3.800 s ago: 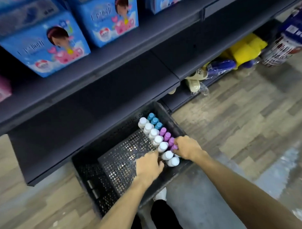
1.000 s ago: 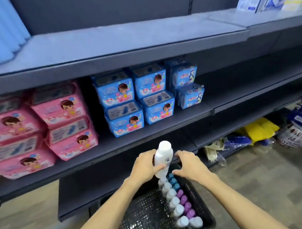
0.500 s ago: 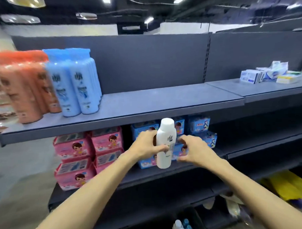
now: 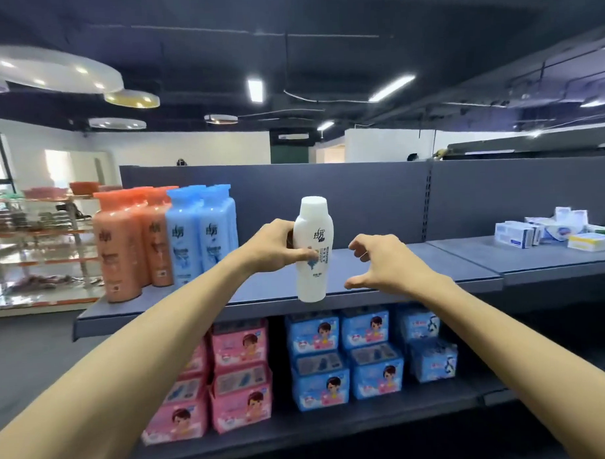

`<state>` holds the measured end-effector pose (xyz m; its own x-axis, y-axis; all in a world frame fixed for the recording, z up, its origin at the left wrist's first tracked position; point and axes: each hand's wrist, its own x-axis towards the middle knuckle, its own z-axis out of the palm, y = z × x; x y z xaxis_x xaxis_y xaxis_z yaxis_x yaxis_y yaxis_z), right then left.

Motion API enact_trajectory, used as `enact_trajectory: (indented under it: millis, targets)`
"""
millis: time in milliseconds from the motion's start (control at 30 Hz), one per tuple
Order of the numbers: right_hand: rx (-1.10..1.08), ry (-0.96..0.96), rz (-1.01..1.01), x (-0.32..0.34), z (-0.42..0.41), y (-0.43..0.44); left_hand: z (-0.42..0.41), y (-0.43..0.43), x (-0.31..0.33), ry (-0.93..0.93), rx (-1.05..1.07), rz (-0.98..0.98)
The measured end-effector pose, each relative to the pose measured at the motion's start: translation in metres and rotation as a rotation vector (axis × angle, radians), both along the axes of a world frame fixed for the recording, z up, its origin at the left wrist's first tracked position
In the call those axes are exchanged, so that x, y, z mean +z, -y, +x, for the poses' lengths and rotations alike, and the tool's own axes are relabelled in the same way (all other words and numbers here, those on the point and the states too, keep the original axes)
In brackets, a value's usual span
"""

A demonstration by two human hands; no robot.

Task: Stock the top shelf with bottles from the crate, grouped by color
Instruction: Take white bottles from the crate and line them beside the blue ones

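White bottle (image 4: 313, 229): I am holding it higher than half a second ago, up from the blue packs (image 4: 346, 358) to the top shelf (image 4: 398, 270).
Left hand (image 4: 272, 245): I am gripping the bottle's middle, thumb across its label, holding it upright.
Right hand (image 4: 384, 260): I am holding nothing, fingers loosely curled just beside the bottle, apart from it.
Top shelf: orange bottles (image 4: 123, 242) and blue bottles (image 4: 198, 233) are standing grouped at its left end.
Lower shelf (image 4: 335, 430): pink packs (image 4: 239, 375) are sitting left of the blue packs.
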<state>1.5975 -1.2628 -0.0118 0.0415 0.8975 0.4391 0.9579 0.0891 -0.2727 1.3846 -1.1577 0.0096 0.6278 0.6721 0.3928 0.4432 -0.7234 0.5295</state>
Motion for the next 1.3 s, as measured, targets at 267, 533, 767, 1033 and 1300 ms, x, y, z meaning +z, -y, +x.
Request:
enact_trajectory:
  millis: [267, 533, 767, 1033, 1300]
  targets:
    - [0.011, 0.028, -0.016, 0.013, -0.01, -0.035, -0.003, -0.029, 0.012, -0.028, 0.044, -0.06]
    - [0.014, 0.001, -0.06, -0.009, -0.019, -0.077, -0.003, -0.063, -0.002, 0.008, 0.036, -0.147]
    - [0.017, -0.219, -0.033, -0.038, -0.033, -0.108, -0.002, -0.084, -0.008, 0.045, 0.013, -0.187]
    - [-0.031, -0.401, 0.065, -0.058, -0.059, -0.118, -0.004, -0.084, -0.017, 0.049, 0.004, -0.122]
    - [-0.137, -0.395, 0.099, -0.06, -0.073, -0.126, -0.024, -0.088, -0.03, -0.033, 0.081, -0.035]
